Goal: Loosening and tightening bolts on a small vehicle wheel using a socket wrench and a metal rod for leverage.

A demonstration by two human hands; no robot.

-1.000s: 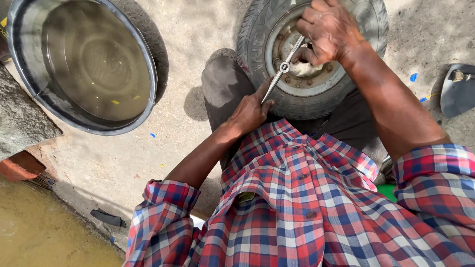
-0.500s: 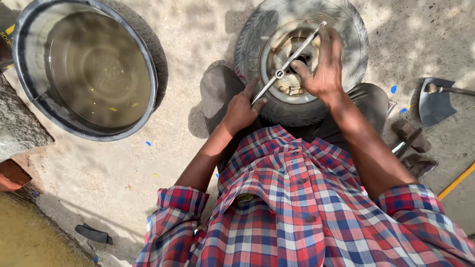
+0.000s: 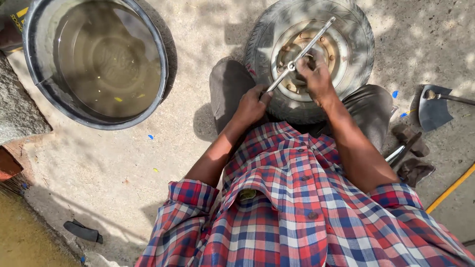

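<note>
1. The ground (image 3: 208, 29) is bare, sandy concrete in dappled shade, with a strip of muddy water (image 3: 24, 242) along the lower left edge and a stone block (image 3: 20, 109) at the left.
2. A large round tub (image 3: 34, 69) holding murky water sits at the upper left, well apart from the work, with open ground between.
3. A small wheel (image 3: 356, 44) lies flat at the top centre, just beyond the person's knees, which close it in on the near side.
4. Both arms stretch forward out of rolled plaid sleeves.
5. A cross-shaped wrench (image 3: 302, 52) stands over the hub, one bar slanting from lower left to upper right.
6. The left hand (image 3: 250, 106) is wrapped tightly round the lower end of that bar, at the tyre's near edge.
7. The right hand (image 3: 316, 79) is closed over the wrench near its centre, above the hub bolts.
8. To the right lie a flat metal blade (image 3: 433, 111), some dark tools (image 3: 408, 148) and a yellow hose (image 3: 452, 188), crowding that side.
9. A black scrap (image 3: 81, 231) lies at the lower left.
</note>
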